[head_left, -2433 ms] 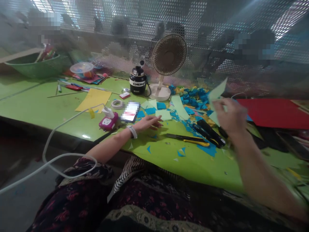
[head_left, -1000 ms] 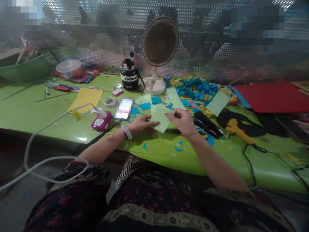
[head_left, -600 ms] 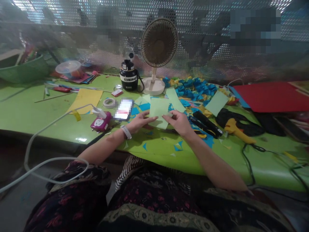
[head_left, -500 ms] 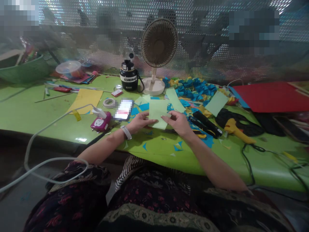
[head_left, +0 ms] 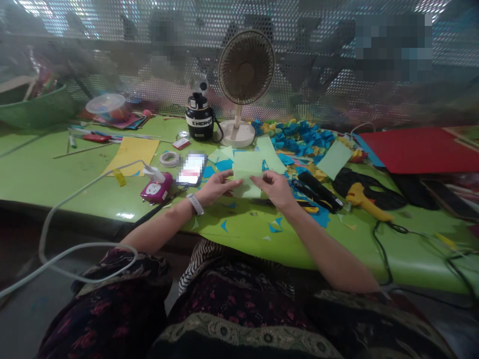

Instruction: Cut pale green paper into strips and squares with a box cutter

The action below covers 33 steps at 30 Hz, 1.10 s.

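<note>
A pale green paper sheet [head_left: 247,167] is held between both hands just above the green table [head_left: 56,174], near its front edge. My left hand [head_left: 218,185] grips the sheet's left lower edge, fingers pointing right. My right hand [head_left: 276,186] pinches its right lower edge, fingers curled onto the paper. A white band sits on my left wrist. Small blue paper scraps [head_left: 275,227] lie on the table below my hands.
Behind the sheet stand a small fan [head_left: 245,75] and a black bottle [head_left: 199,122]. A phone [head_left: 191,168], tape roll [head_left: 169,158] and pink gadget [head_left: 156,189] lie to the left. Black cutters [head_left: 318,187], a yellow glue gun [head_left: 364,200] and red card [head_left: 422,149] lie to the right.
My right hand put down a green sheet on the right and came to the middle. Both hands took hold of another pale green sheet and have raised it more upright.
</note>
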Available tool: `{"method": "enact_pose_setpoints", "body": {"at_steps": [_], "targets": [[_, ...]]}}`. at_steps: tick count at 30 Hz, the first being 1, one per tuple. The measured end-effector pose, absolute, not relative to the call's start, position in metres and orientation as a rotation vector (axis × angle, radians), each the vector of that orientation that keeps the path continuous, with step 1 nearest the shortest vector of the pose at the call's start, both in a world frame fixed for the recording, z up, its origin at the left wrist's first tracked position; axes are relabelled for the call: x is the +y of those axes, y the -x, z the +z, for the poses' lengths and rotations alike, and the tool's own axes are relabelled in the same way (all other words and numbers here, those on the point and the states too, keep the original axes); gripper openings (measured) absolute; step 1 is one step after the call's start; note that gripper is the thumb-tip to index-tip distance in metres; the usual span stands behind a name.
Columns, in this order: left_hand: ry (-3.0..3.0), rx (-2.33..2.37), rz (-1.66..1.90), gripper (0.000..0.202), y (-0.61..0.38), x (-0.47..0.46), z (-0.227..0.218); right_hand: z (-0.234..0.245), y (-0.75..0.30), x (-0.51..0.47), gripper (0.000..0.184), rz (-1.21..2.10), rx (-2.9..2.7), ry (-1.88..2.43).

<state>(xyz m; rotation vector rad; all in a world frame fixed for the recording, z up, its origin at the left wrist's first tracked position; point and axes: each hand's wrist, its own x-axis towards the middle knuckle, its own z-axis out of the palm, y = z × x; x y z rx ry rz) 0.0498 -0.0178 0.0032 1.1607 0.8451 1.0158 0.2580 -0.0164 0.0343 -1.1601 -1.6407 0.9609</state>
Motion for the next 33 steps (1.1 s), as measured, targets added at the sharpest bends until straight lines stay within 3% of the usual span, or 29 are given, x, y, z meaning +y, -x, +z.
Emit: {"method": "enact_pose_setpoints", "body": {"at_steps": [7, 15, 21, 33], "targets": [[-1.053, 0.946, 1.255, 0.050, -0.050, -0.011, 0.005, 0.025, -0.260, -0.007, 0.061, 0.967, -1.476, 1.104], [-1.031, 0.916, 1.260, 0.049, -0.051, -0.011, 0.003, 0.026, -0.254, -0.019, 0.051, 1.376, -1.651, 1.002], [-1.007, 0.853, 1.234, 0.052, -0.048, -0.012, 0.007, 0.026, -0.255, -0.022, 0.038, 1.477, -1.548, 1.032], [-0.982, 0.768, 1.187, 0.058, -0.051, -0.013, -0.005, 0.017, -0.250, -0.019, 0.052, 1.639, -1.366, 1.121]]}}
